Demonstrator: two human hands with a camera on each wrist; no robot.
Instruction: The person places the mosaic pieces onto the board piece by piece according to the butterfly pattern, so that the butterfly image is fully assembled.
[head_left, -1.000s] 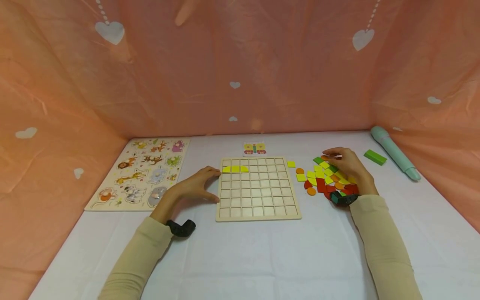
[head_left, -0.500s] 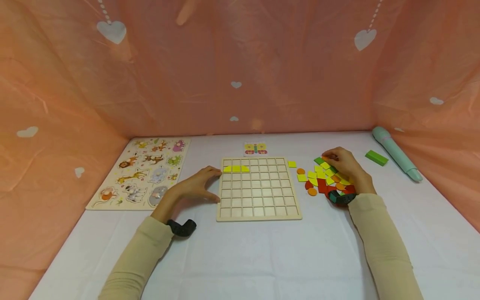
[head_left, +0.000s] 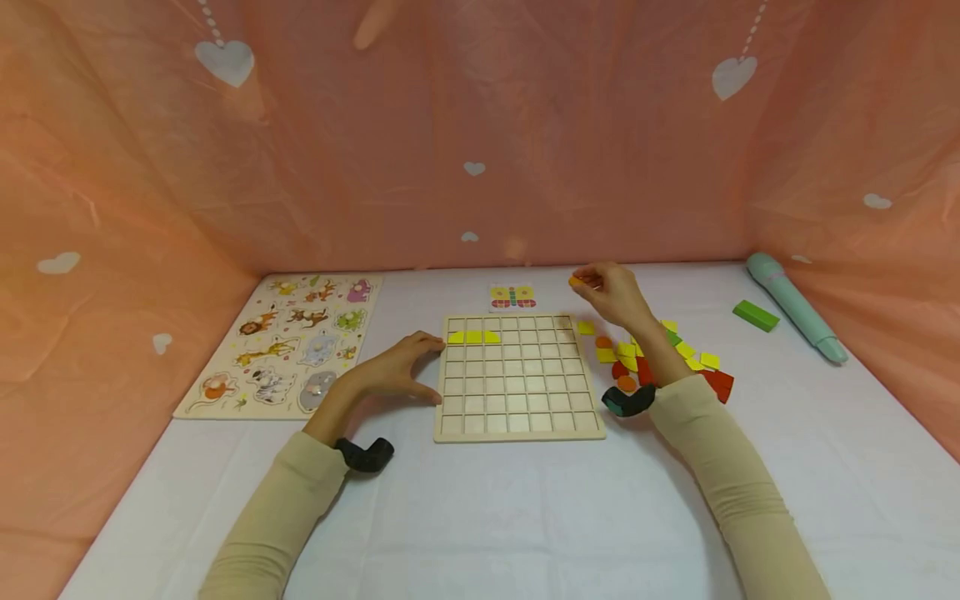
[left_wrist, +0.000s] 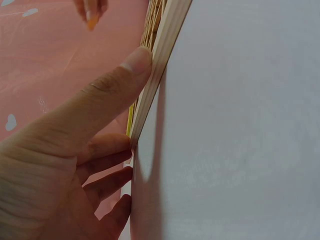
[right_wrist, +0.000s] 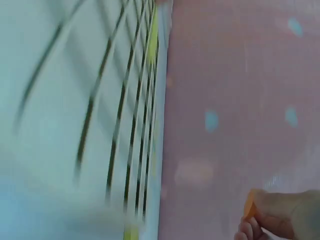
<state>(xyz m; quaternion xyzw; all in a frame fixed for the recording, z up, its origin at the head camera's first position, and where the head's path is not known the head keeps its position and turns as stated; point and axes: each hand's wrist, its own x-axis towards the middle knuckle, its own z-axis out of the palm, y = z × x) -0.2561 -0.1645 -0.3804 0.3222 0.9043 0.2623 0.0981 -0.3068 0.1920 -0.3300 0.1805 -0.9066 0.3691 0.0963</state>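
My right hand (head_left: 617, 296) pinches an orange piece (head_left: 576, 282) above the table, beyond the back right corner of the wooden grid board (head_left: 517, 392); the right wrist view shows the orange piece (right_wrist: 249, 204) between thumb and fingers. Three yellow pieces (head_left: 472, 337) lie in a row in the board's second row from the back, at its left. My left hand (head_left: 390, 368) touches the board's left edge with thumb and fingertips, the fingers relaxed; in the left wrist view the thumb rests against the wooden rim (left_wrist: 159, 60).
Loose yellow, red, orange and green pieces (head_left: 708, 361) lie right of the board, partly under my right forearm. Behind the board is a butterfly card (head_left: 513, 297). An animal puzzle (head_left: 281, 342) is at left, a green block (head_left: 756, 315) and a mint microphone (head_left: 797, 308) at right.
My right hand has lifted an orange piece from the pile and moved left, toward the board's back right corner. My left hand has stayed at the board's edge.
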